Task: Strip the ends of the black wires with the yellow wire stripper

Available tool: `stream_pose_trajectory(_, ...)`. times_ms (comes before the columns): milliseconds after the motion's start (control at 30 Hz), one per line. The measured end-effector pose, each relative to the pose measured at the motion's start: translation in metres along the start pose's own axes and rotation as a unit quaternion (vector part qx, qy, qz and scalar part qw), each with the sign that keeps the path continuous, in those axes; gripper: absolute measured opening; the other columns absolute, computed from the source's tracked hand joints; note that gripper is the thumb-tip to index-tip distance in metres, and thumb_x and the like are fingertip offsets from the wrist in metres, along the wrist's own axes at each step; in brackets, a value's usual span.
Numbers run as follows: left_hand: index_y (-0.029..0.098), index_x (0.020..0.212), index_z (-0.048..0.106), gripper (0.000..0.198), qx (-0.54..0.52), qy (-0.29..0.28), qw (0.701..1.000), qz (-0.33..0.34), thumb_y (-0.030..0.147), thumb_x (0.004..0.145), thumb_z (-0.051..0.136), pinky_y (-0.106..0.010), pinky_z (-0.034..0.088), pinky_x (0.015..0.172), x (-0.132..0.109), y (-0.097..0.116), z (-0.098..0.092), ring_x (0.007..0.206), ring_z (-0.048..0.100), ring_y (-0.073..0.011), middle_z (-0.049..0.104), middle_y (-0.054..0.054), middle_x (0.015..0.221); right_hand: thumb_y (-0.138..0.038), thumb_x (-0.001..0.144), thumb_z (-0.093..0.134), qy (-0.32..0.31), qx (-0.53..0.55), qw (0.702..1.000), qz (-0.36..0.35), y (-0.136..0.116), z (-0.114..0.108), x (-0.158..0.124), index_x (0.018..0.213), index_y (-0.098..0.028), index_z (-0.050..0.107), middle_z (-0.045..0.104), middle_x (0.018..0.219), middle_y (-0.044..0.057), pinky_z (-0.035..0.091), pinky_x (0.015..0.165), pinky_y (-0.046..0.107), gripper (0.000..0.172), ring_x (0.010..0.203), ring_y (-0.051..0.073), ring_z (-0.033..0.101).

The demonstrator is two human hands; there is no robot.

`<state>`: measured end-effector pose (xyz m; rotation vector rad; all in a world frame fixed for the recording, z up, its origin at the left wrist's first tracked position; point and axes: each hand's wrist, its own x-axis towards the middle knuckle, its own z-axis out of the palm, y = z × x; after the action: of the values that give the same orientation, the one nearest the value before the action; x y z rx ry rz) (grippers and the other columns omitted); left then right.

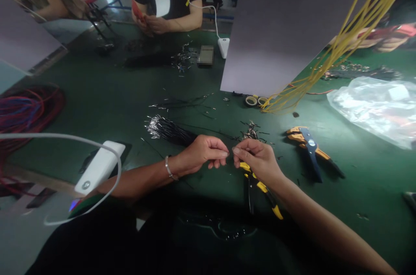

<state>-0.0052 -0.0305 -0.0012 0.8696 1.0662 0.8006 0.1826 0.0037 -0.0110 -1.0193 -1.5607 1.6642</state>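
My left hand (209, 152) is closed in a pinch above the green table (107, 88); whatever its fingertips hold is too small to make out. Facing it, a small gap away, my right hand (255, 156) also pinches, and its contents are hidden too. Just behind my left hand lies a bundle of black wires (170, 129) with bright ends fanned to the left. A small pile of wire scraps (251, 131) is beyond my right hand. Partly beneath that hand are yellow-and-black pliers (261, 186).
A blue-and-orange wire stripper (310, 145) and clear plastic bag (377, 110) lie right. Yellow wires (312, 80) hang beside a grey panel (273, 27). Tape rolls (251, 101) sit below it. Left are a white power strip (100, 166) and coiled wires (27, 108). Another person's hands (154, 24) hold something red.
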Motion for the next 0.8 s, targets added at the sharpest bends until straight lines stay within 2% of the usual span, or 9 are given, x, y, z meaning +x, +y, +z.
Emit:
stream_pose_trajectory(133, 0.010, 0.071, 0.063, 0.008, 0.008, 0.000, 1.000, -0.023, 0.017, 0.069, 0.068, -0.016, 0.036, 0.039, -0.002, 0.003, 0.001, 0.043, 0.051, -0.0053, 0.061, 0.000, 0.054, -0.032, 0.079, 0.069, 0.005, -0.020, 1.000, -0.010, -0.004, 0.003, -0.002, 0.068, -0.017, 0.063, 0.064, 0.056, 0.001, 0.047, 0.053, 0.028, 0.020, 0.050, 0.013, 0.058)
stream_pose_trajectory(367, 0.011, 0.072, 0.063, 0.008, 0.013, 0.003, 1.000, -0.014, 0.017, 0.069, 0.067, -0.015, 0.034, 0.038, -0.005, 0.004, 0.002, 0.040, 0.047, -0.0041, 0.060, 0.001, 0.052, -0.027, 0.076, 0.072, -0.005, 0.118, 0.992, 0.032, 0.000, 0.004, -0.002, 0.067, -0.017, 0.063, 0.064, 0.053, -0.001, 0.047, 0.048, 0.026, 0.017, 0.044, 0.012, 0.057)
stream_pose_trajectory(600, 0.010, 0.072, 0.063, 0.010, 0.008, 0.018, 1.000, -0.002, 0.017, 0.068, 0.067, -0.015, 0.032, 0.036, -0.005, 0.006, 0.002, 0.039, 0.046, -0.0041, 0.059, 0.001, 0.052, -0.026, 0.076, 0.072, 0.002, 0.150, 0.988, 0.026, 0.003, 0.005, -0.001, 0.066, -0.017, 0.064, 0.065, 0.053, -0.001, 0.046, 0.047, 0.026, 0.016, 0.043, 0.013, 0.057)
stream_pose_trajectory(733, 0.010, 0.072, 0.063, 0.009, -0.010, 0.035, 0.999, -0.001, 0.016, 0.067, 0.066, -0.016, 0.030, 0.036, -0.003, 0.004, 0.001, 0.040, 0.046, -0.0049, 0.059, 0.000, 0.052, -0.030, 0.074, 0.072, 0.056, 0.129, 0.990, 0.020, -0.005, -0.002, 0.001, 0.066, -0.018, 0.062, 0.062, 0.053, -0.001, 0.046, 0.047, 0.027, 0.018, 0.044, 0.012, 0.056)
stream_pose_trajectory(800, 0.010, 0.070, 0.062, 0.007, -0.028, 0.049, 0.998, 0.002, 0.015, 0.067, 0.066, -0.016, 0.029, 0.035, -0.002, 0.004, 0.001, 0.039, 0.045, -0.0050, 0.059, 0.000, 0.051, -0.031, 0.077, 0.069, 0.088, 0.078, 0.993, 0.000, -0.011, -0.012, -0.001, 0.069, -0.018, 0.062, 0.062, 0.056, -0.001, 0.046, 0.049, 0.027, 0.016, 0.047, 0.012, 0.056)
